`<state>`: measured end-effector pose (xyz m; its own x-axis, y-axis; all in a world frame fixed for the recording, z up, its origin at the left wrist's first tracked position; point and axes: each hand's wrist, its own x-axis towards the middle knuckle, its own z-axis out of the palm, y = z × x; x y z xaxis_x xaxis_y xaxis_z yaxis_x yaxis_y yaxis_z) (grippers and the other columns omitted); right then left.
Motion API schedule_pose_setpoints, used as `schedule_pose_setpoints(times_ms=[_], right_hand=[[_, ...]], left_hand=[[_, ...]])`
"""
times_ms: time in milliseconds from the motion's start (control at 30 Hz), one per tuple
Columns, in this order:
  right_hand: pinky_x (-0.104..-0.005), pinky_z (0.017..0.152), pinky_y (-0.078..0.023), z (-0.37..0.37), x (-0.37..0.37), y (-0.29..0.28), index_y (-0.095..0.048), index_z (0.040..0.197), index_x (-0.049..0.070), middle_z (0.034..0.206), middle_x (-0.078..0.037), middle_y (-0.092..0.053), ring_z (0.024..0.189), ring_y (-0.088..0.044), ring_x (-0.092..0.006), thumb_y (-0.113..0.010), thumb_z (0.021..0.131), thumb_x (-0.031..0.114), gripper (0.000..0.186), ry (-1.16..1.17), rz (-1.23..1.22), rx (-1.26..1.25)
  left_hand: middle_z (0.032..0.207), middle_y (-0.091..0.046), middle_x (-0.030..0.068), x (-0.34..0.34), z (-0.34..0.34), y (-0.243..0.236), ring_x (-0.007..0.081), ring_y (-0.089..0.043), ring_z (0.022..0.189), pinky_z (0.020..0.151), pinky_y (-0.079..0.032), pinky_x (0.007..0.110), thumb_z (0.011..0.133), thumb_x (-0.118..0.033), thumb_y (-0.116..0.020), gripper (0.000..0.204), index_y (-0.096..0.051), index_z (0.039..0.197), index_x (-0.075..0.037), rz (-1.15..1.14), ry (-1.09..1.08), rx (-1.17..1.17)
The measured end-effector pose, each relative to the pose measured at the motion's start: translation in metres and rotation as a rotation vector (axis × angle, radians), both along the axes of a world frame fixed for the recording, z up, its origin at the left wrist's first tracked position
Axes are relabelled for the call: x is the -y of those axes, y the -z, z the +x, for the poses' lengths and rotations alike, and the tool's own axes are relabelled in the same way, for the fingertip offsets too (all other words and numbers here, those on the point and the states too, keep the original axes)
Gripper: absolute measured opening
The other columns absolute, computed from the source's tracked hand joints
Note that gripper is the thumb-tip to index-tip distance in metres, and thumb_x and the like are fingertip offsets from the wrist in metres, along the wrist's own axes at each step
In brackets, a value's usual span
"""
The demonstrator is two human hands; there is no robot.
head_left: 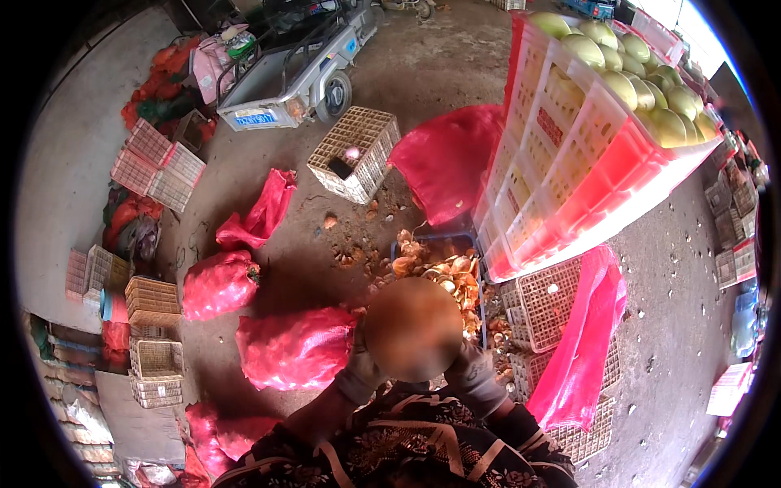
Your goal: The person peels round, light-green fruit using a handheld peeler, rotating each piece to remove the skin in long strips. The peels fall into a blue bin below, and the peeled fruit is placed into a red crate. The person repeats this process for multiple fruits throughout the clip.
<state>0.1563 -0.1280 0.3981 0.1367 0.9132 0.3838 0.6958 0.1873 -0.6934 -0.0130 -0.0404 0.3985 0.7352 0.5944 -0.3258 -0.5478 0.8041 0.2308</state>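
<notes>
My left hand and my right hand, both in greyish gloves, are close together in front of my body. A blurred, round brown patch covers the space between them and hides the fingers, so what they hold, if anything, is hidden. Just beyond is a blue-rimmed crate full of dry onion skins, with more skins spilled on the floor beside it. A full red mesh sack lies close to my left hand.
Right of the blue crate, a tall stack of white and red crates carries pale green melons. Red netting drapes over low crates. An upturned beige crate and a grey cargo tricycle stand farther off.
</notes>
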Motion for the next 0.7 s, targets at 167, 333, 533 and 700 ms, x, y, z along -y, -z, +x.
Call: schedule_pose_setpoints(times_ms=[167, 333, 533, 700], right_hand=[[-0.0398, 0.044, -0.040, -0.006, 0.002, 0.017, -0.050, 0.104, 0.008, 0.066, -0.009, -0.053, 0.051, -0.054, -0.0275, -0.058, 0.082, 0.027, 0.030, 0.053, -0.029, 0.199], [-0.0405, 0.046, -0.044, -0.003, 0.005, -0.009, -0.048, 0.105, 0.008, 0.070, -0.013, -0.056, 0.053, -0.057, -0.0295, -0.060, 0.079, 0.035, 0.040, 0.020, -0.174, 0.284], [-0.0447, 0.051, -0.048, 0.006, 0.003, -0.011, -0.045, 0.106, 0.007, 0.076, -0.016, -0.058, 0.064, -0.061, -0.0345, -0.060, 0.078, 0.037, 0.043, -0.011, -0.453, 0.188], [-0.0450, 0.052, -0.048, 0.021, 0.013, 0.074, -0.051, 0.095, 0.007, 0.075, -0.017, -0.060, 0.065, -0.062, -0.0346, -0.056, 0.082, 0.029, 0.026, 0.066, -0.618, 0.220]], left_hand=[[0.140, -0.038, 0.0107, 0.013, 0.002, 0.006, 0.0307, -0.033, 0.129, 0.108, -0.023, 0.052, 0.078, -0.058, -0.056, 0.078, -0.034, 0.137, -0.013, -0.082, 0.001, -0.025], [0.139, -0.038, 0.0102, 0.017, 0.007, 0.003, 0.0289, -0.033, 0.129, 0.108, -0.024, 0.052, 0.079, -0.053, -0.058, 0.074, -0.035, 0.136, -0.012, -0.022, 0.021, -0.060], [0.139, -0.037, 0.0099, 0.028, 0.006, 0.010, 0.0266, -0.035, 0.129, 0.106, -0.028, 0.050, 0.081, -0.052, -0.056, 0.071, -0.035, 0.136, -0.012, -0.640, -0.008, 0.384], [0.141, -0.035, 0.0080, 0.037, 0.003, -0.020, 0.0243, -0.033, 0.130, 0.107, -0.027, 0.044, 0.085, -0.050, -0.052, 0.070, -0.030, 0.139, -0.010, -0.135, 0.025, 0.230]])
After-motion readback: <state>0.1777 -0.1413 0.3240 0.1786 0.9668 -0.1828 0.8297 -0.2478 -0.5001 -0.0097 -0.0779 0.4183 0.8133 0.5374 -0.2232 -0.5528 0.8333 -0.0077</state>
